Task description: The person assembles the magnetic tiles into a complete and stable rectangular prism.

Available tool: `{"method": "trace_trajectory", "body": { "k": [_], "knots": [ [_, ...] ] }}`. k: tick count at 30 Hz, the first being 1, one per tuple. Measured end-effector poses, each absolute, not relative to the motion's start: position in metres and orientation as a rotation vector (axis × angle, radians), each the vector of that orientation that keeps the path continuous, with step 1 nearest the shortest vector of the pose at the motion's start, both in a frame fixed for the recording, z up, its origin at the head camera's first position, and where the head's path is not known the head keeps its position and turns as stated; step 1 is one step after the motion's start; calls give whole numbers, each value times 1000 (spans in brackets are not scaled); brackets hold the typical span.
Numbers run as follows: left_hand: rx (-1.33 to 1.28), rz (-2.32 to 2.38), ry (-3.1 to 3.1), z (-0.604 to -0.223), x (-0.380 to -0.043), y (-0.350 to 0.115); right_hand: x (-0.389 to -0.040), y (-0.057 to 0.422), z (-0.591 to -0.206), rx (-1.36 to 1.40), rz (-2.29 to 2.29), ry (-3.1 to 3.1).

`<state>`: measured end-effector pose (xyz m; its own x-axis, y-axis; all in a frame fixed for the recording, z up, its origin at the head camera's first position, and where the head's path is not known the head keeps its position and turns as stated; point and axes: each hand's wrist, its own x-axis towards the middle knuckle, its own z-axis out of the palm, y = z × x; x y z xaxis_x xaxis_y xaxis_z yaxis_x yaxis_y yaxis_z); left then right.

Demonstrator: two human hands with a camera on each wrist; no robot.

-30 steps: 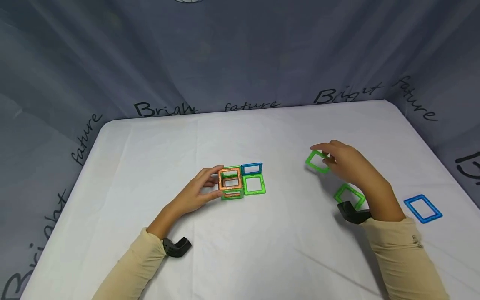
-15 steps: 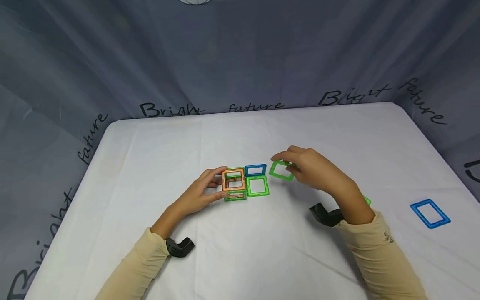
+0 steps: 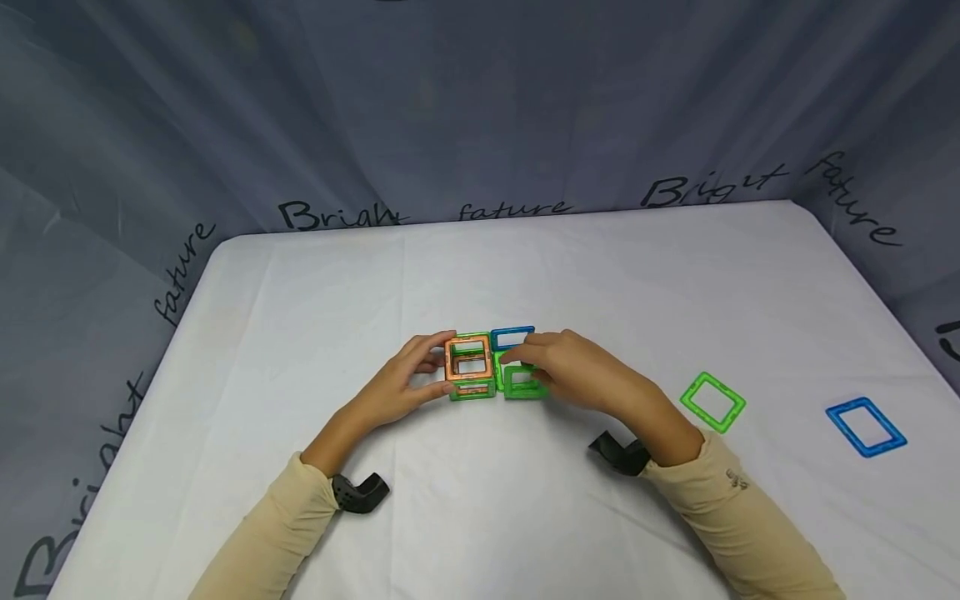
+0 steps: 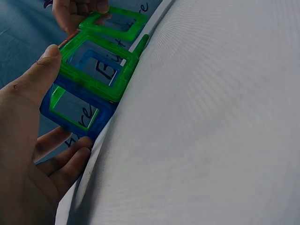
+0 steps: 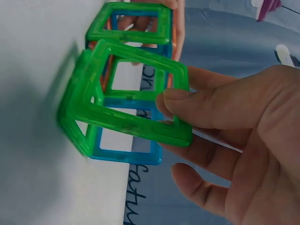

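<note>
My left hand (image 3: 393, 383) holds the left side of a small cube of magnetic tiles (image 3: 470, 377), thumb in front and index finger behind; its top tile is orange. Joined to the cube's right are a green tile (image 3: 498, 375) lying flat and a blue tile (image 3: 513, 331) standing behind it. Above the flat tile, my right hand (image 3: 581, 367) pinches another green square tile (image 5: 126, 123) between thumb and fingers. That tile is tilted upright at the front edge in the right wrist view. Whether it touches the flat tile is hard to tell.
On the white table (image 3: 315, 292), a loose green tile (image 3: 702, 414) lies to the right, with a loose blue tile (image 3: 849, 432) farther right. Dark cloth with handwriting (image 3: 517, 210) hangs behind the table. Black wrist cameras (image 3: 360, 493) sit under both wrists.
My right hand has carried the green tile leftward from the table's right side to the cube's right side, uncovering the loose green tile. The left hand has stayed on the cube.
</note>
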<state>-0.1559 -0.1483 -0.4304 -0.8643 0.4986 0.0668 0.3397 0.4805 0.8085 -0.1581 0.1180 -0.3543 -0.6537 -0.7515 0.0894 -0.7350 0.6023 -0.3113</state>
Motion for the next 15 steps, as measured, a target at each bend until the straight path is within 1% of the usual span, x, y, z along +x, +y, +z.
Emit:
{"method": "trace_trajectory", "body": {
  "k": [15],
  "knots": [
    [755,1327,2563,-432,-156,-149,-159,109,-361,-1261,-500,2771]
  ]
}}
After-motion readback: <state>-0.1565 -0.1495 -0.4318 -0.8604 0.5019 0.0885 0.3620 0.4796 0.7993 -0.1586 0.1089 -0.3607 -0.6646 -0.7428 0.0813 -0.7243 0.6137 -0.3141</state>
